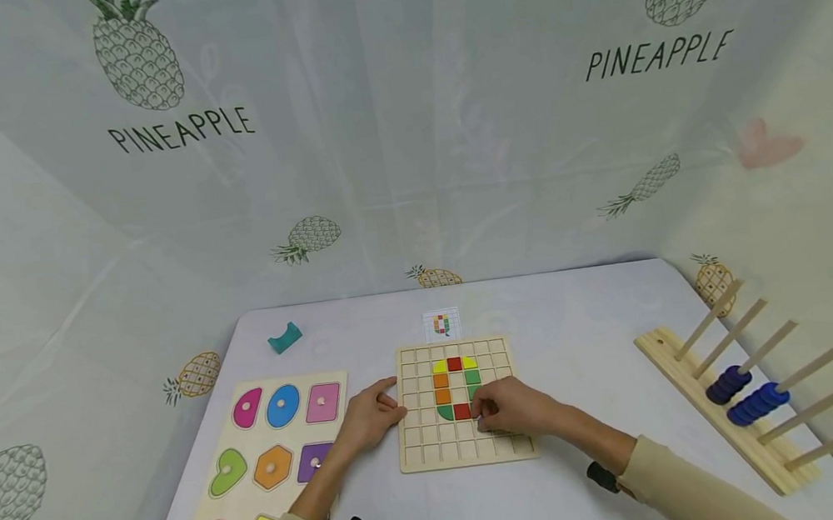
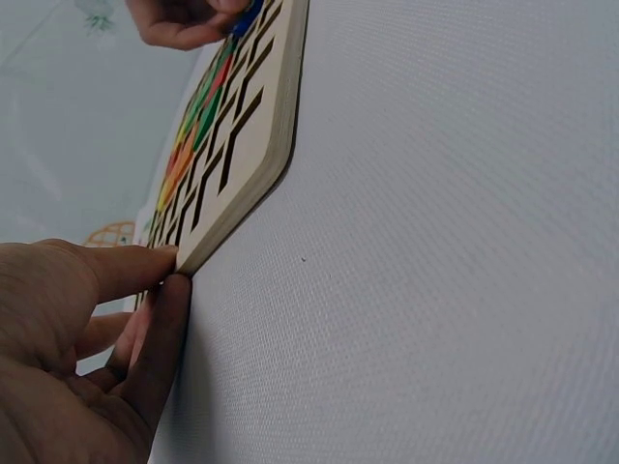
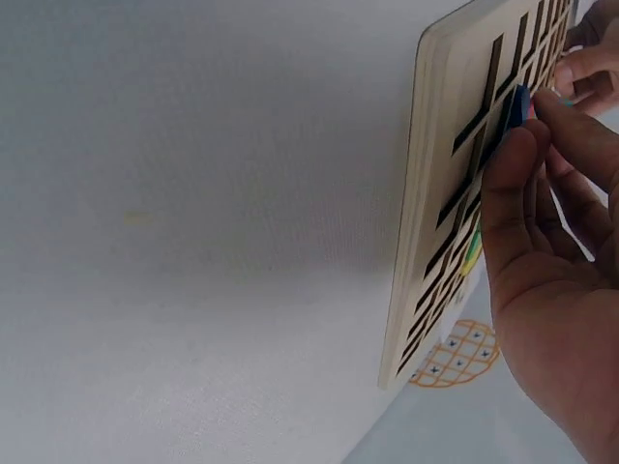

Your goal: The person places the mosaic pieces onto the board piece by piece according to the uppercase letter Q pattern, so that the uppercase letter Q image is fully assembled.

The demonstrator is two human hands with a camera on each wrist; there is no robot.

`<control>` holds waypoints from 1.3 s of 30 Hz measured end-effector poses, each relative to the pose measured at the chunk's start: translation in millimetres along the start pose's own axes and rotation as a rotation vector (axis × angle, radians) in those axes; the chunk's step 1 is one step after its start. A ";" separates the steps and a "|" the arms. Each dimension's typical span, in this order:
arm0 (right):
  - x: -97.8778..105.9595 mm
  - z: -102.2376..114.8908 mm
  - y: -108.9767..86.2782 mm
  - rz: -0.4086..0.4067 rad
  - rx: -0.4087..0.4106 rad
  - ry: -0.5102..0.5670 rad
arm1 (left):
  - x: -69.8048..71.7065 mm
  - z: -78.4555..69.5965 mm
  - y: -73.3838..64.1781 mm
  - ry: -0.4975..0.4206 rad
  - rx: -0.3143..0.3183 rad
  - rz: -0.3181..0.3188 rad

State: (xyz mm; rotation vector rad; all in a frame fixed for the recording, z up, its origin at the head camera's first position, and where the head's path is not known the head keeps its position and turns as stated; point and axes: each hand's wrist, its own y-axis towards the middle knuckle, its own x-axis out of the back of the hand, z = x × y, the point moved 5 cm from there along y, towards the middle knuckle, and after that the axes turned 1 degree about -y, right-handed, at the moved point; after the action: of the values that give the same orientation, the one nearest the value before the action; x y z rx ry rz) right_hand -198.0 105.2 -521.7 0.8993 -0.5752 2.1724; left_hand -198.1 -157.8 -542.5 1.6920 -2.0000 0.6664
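Observation:
A wooden grid board (image 1: pixel 422 454) lies on the table with yellow, red, orange and green pieces in its cells, arranged in a ring. My left hand (image 1: pixel 369 415) rests its thumb and a finger against the board's left edge. In the left wrist view these fingertips touch the board's side. Over the lower right of the ring, my right hand (image 1: pixel 515 405) pinches a small blue piece (image 3: pixel 519 108) between thumb and finger. The fingers partly cover that piece, so its full shape is hidden. A small pattern card (image 1: pixel 453 313) showing a similar coloured ring lies behind the board.
A shape puzzle (image 1: pixel 288 412) with knobbed pieces lies to the left, partly under the left forearm. At the right stands a wooden peg rack (image 1: pixel 733 422) with dark blue beads on two pegs. A teal curved block (image 1: pixel 285 338) sits at the back left.

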 end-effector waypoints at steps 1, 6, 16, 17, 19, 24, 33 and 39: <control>0.1 0.1 -0.5 0.002 -0.006 0.007 | 0.0 0.1 0.2 -0.003 0.000 0.000; -1.0 3.5 -1.0 0.005 -0.022 0.015 | 0.6 1.3 0.2 -0.010 -0.005 0.007; -3.8 9.3 1.3 -0.007 -0.033 -0.027 | 0.5 2.5 0.9 -0.010 -0.019 0.008; -4.1 9.1 1.6 -0.005 -0.033 -0.030 | 0.5 2.7 1.1 -0.009 -0.017 0.008; -4.2 9.0 2.3 -0.003 -0.030 -0.045 | 0.6 2.8 1.3 -0.008 -0.013 0.009; -3.0 8.8 2.6 -0.003 -0.018 -0.057 | 0.3 2.0 1.5 -0.007 -0.018 0.011; 0.2 8.0 -0.6 -0.022 -0.033 -0.078 | 0.6 1.9 1.6 -0.011 -0.001 0.009; -2.2 8.4 -1.9 -0.014 -0.031 -0.138 | 1.3 1.2 0.9 -0.018 -0.010 0.009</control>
State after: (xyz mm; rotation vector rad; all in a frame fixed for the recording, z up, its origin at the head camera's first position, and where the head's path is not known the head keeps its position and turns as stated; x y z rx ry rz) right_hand -191.9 100.3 -517.5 1.0391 -0.6655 2.0945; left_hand -199.2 -159.5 -542.8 1.6893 -2.0210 0.6454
